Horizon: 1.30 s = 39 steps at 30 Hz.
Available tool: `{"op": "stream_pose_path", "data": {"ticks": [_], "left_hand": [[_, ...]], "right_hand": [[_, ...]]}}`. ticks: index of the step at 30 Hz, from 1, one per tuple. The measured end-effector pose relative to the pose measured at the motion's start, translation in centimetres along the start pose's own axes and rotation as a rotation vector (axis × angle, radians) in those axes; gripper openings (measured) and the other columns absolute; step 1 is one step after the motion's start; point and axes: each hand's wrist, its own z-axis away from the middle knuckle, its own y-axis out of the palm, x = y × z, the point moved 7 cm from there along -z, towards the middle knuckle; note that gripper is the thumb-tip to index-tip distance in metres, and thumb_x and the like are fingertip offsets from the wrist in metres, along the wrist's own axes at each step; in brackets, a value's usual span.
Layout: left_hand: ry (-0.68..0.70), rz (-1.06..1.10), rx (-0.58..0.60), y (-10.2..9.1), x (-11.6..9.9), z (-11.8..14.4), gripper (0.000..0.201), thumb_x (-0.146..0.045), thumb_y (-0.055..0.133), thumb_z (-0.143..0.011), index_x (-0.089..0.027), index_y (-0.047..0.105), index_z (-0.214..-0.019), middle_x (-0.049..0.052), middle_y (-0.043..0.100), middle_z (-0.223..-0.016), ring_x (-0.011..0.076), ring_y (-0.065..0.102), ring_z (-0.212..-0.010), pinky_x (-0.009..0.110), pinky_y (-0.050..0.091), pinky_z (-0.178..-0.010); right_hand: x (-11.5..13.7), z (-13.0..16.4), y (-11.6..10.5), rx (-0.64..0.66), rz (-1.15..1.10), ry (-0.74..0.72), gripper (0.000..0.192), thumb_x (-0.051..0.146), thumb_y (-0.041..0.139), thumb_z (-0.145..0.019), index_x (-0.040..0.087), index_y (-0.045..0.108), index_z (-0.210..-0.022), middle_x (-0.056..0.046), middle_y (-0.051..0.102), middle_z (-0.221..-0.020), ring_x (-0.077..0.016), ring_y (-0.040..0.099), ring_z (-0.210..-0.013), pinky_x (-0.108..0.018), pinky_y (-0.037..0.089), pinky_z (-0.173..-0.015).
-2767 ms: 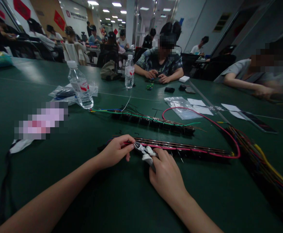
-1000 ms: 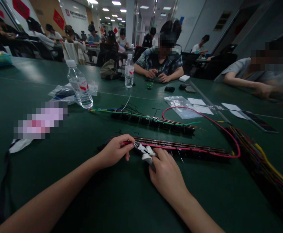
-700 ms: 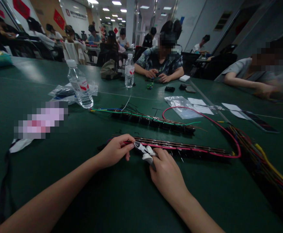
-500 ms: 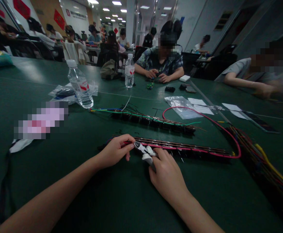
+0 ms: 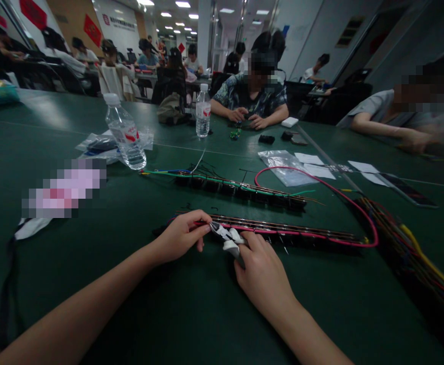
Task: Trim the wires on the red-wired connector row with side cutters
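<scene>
The left hand [image 5: 182,235] pinches the near end of the pink wire [image 5: 321,188] at the left tip of the closer terminal strip [image 5: 283,234], which lies on the green surface [image 5: 191,304]. The right hand [image 5: 262,276] is closed around white-handled cutters [image 5: 227,237], their tip touching that same end. A second strip [image 5: 241,190] lies just behind, with a water bottle [image 5: 125,133] farther left

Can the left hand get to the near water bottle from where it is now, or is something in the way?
Probably yes. The left hand pinches a red wire and would have to let go. The bottle stands upright farther left, with bare table between them.
</scene>
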Motion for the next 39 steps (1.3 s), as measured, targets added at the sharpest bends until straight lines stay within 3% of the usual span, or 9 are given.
{"op": "stream_pose_path", "data": {"ticks": [29,39], "left_hand": [[0.02,0.001,0.005,0.01,0.26,-0.06,0.009,-0.021,0.052,-0.091,-0.015,0.057,-0.096,-0.004,0.057,-0.067,0.0087,0.058,-0.05,0.021,0.046,-0.053],[0.017,0.006,0.001,0.04,0.09,0.01,0.009,-0.021,0.053,-0.09,-0.016,0.057,-0.096,-0.004,0.057,-0.071,0.0085,0.058,-0.05,0.022,0.047,-0.053]], "right_hand": [[-0.1,0.07,0.37,0.0,-0.035,0.011,0.021,0.003,0.059,-0.078,0.013,0.068,-0.094,-0.011,0.061,-0.111,-0.0259,0.054,-0.098,-0.04,0.049,-0.084],[-0.3,0.02,0.54,0.046,-0.101,0.065,0.017,0.006,0.054,-0.083,0.016,0.068,-0.083,-0.009,0.062,-0.1,-0.022,0.056,-0.089,-0.035,0.048,-0.077]]}}
